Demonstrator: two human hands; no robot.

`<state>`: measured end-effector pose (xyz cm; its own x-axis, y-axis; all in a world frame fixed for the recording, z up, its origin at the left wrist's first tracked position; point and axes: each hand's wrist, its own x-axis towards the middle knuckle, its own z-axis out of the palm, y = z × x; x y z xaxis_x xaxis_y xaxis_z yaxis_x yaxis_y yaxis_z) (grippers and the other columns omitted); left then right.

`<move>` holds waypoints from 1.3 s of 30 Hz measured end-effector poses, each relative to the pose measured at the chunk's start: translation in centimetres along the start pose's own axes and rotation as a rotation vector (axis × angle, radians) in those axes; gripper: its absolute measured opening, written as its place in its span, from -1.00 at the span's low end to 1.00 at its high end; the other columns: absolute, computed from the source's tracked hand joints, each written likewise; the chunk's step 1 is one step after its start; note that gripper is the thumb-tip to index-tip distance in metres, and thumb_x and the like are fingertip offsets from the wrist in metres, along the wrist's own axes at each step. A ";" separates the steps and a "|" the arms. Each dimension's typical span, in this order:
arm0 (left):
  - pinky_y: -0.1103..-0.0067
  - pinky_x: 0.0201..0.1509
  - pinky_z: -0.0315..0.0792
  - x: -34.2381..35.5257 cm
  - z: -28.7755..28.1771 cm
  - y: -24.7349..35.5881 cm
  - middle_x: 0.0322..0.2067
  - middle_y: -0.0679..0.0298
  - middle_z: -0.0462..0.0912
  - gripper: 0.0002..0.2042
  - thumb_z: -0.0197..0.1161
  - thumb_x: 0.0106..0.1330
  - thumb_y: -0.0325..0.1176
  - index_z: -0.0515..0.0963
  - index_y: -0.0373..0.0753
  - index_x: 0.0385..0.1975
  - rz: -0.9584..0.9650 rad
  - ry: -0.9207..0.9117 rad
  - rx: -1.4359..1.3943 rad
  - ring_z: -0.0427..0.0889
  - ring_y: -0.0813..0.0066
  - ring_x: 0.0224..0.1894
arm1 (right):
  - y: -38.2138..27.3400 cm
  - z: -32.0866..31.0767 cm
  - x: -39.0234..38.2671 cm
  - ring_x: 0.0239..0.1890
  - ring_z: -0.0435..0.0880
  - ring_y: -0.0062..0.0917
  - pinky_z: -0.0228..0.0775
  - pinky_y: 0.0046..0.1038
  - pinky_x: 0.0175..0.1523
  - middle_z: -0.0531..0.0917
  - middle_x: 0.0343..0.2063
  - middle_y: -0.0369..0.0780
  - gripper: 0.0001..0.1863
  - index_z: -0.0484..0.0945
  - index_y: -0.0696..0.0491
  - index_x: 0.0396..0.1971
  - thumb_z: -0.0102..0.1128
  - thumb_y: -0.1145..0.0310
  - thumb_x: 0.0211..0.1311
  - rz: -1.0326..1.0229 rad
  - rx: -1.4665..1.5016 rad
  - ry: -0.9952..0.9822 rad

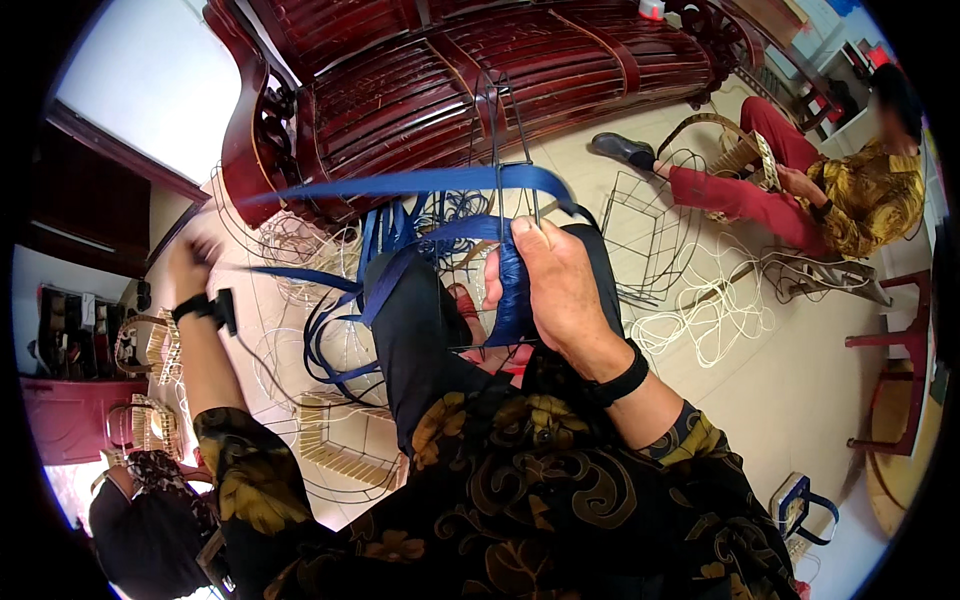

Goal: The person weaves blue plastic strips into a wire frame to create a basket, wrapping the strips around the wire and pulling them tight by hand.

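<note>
Dark wire of a basket frame rises between my knees, its lower part wrapped in flat blue strap. Around this wrapped part my right hand is closed, thumb on top. From the frame a loose length of blue strap stretches left, blurred by motion. Far out to the left is my left hand, smeared by movement, near another strap end; whether it holds the strap is not visible. A bundle of blue strips hangs and lies by my left knee.
Ahead stands a dark red wooden bench. At right, a seated person handles a pale woven basket, near a bare wire frame and tangled white cord. A partly woven basket lies left; another person sits behind it.
</note>
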<state>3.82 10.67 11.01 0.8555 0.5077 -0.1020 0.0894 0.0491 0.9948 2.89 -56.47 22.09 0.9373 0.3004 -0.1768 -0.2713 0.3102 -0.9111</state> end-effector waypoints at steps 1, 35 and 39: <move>0.21 0.00 0.53 -2.1 -12.9 4.6 -0.08 0.09 0.58 -0.71 0.10 0.31 -0.27 0.45 -0.23 -0.03 0.073 0.226 -0.025 0.60 0.23 0.01 | -0.1 -0.2 0.1 -0.59 0.54 -0.57 0.52 -0.48 -0.39 0.57 -0.54 -0.20 -0.65 0.42 0.18 -0.32 -0.21 0.20 0.51 0.012 0.088 -0.089; 0.43 -0.29 0.51 -10.8 -14.2 0.7 -0.16 0.25 0.63 -0.55 0.21 0.24 0.00 0.57 -0.21 -0.01 -0.171 0.574 0.102 0.61 0.33 -0.26 | -0.5 -0.3 -0.1 -0.62 0.54 -0.56 0.47 -0.53 -0.41 0.55 -0.66 -0.22 -0.61 0.43 0.16 -0.46 -0.21 0.21 0.49 -0.011 0.008 0.017; 0.44 -0.19 0.51 -13.3 8.2 2.5 -0.18 0.19 0.63 -0.55 0.11 0.33 0.00 0.57 -0.30 -0.07 -0.034 -0.101 0.218 0.63 0.34 -0.20 | 0.0 -0.3 0.1 -0.61 0.53 -0.57 0.50 -0.51 -0.39 0.57 -0.58 -0.21 -0.65 0.43 0.18 -0.37 -0.20 0.23 0.50 -0.026 -0.015 0.037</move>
<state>-3.15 -2.99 14.81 0.8960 0.4194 -0.1458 0.2174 -0.1282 0.9676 3.04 -56.70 21.94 0.9516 0.2584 -0.1667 -0.2438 0.3039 -0.9210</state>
